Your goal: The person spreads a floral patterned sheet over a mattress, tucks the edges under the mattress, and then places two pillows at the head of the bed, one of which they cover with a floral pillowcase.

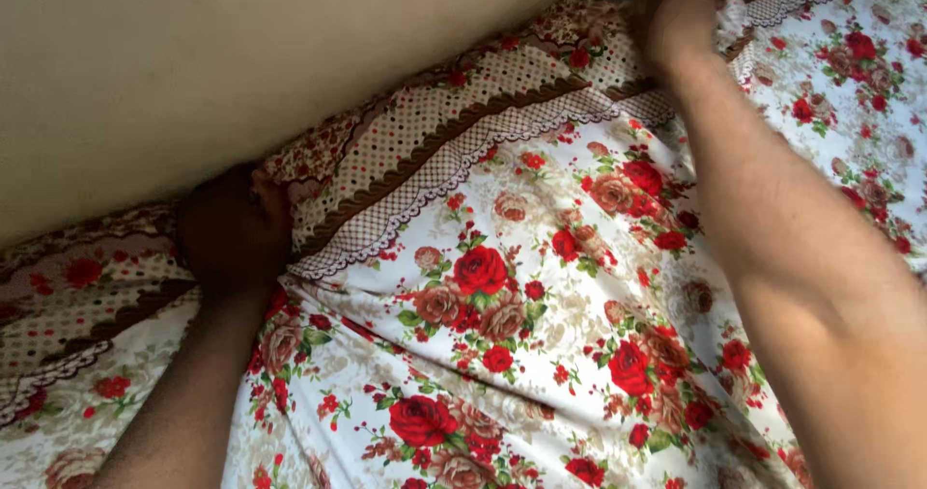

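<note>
Cloth fills nearly the whole view: a white cotton-like bedsheet printed with red and tan roses (502, 306), finished along its far side with a brown-and-cream dotted border band with scalloped trim (454, 132). That band runs on a slant from lower left to upper right, pressed against a plain cream wall (241, 55), and its long axis joins our two hands. Our left hand (232, 228) sits at the lower end of the band, in shadow, knuckles up and fingers apparently curled down into the gap between sheet edge and wall; we cannot tell for certain whether it grips the fabric or only pushes it. Our right hand (681, 16) reaches further, to the band's upper end near the top of the view, fingers bunched closed on a fold of the border. The left hand lies nearer to us, the right arm stretched across the soft, lightly wrinkled print.
</note>
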